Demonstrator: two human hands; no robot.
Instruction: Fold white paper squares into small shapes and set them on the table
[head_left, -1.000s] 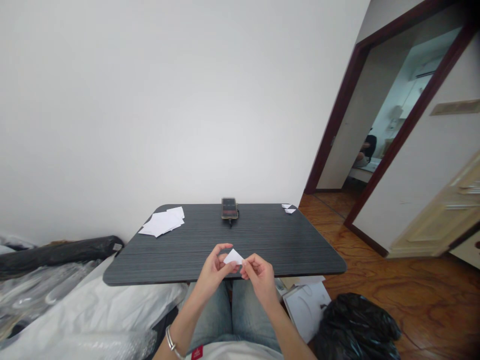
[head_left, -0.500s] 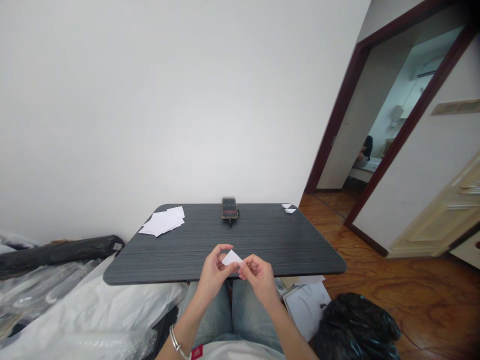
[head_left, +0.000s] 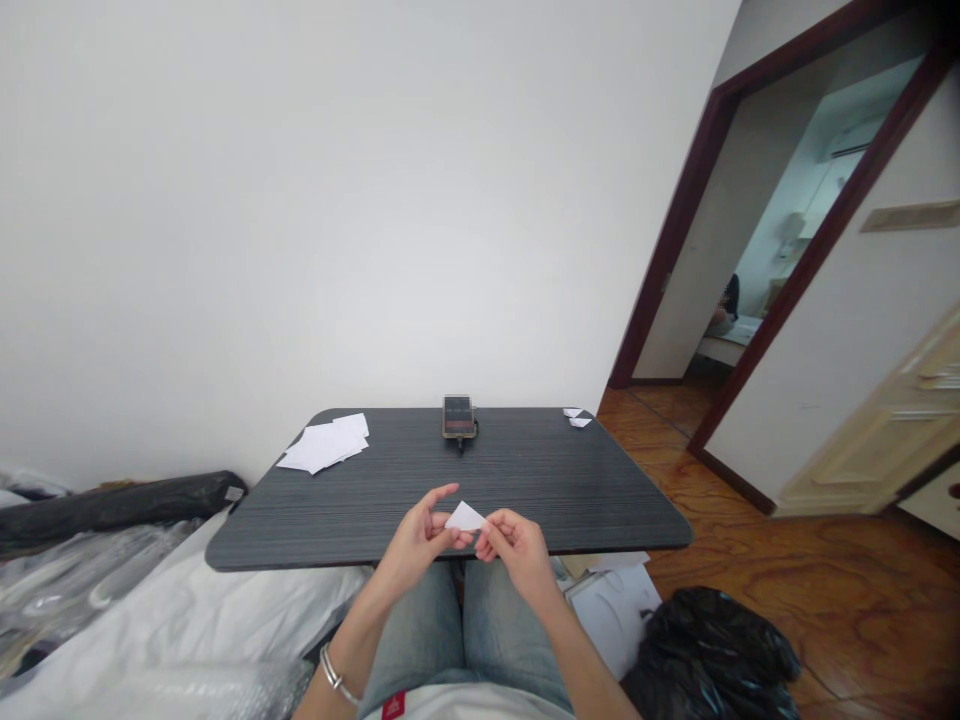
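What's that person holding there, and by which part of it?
A small white paper triangle, pinched along its lower edge between the fingertips of the left hand and right hand.

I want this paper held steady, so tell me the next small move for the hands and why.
I'd probably lower the raised left forefinger onto the white paper triangle. The left hand has that finger lifted clear of the paper, while the right hand pinches the paper's right corner, so the grip looks one-sided.
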